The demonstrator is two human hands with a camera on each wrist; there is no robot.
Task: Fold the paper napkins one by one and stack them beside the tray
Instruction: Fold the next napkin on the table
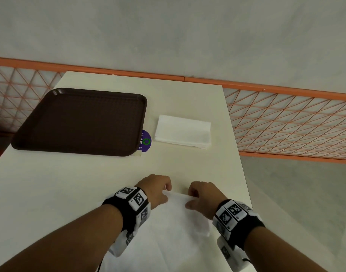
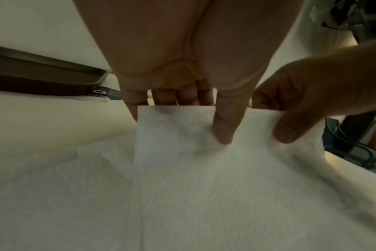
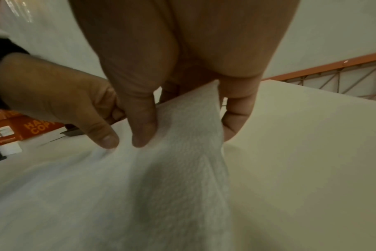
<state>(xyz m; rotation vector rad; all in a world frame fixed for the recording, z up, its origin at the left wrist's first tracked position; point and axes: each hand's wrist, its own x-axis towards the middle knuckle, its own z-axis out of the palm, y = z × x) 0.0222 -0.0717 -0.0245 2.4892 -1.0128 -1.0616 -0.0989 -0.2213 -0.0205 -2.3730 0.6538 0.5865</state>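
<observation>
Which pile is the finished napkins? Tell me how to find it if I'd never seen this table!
Find the big brown tray at the far left of the white table. Just right of it, past a purple sticker peeking from under its edge, lies a small white stack. It is a neat folded rectangle nobody touches, unlike the napkin that both hands pinch.

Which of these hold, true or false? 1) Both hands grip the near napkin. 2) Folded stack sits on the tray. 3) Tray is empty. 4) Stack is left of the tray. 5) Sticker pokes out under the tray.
1) True: left hand and right hand pinch the near napkin's far edge.
2) False: the folded stack lies on the table, beside the tray.
3) True.
4) False: it lies to the tray's right.
5) True: a purple sticker shows at its right edge.
</observation>
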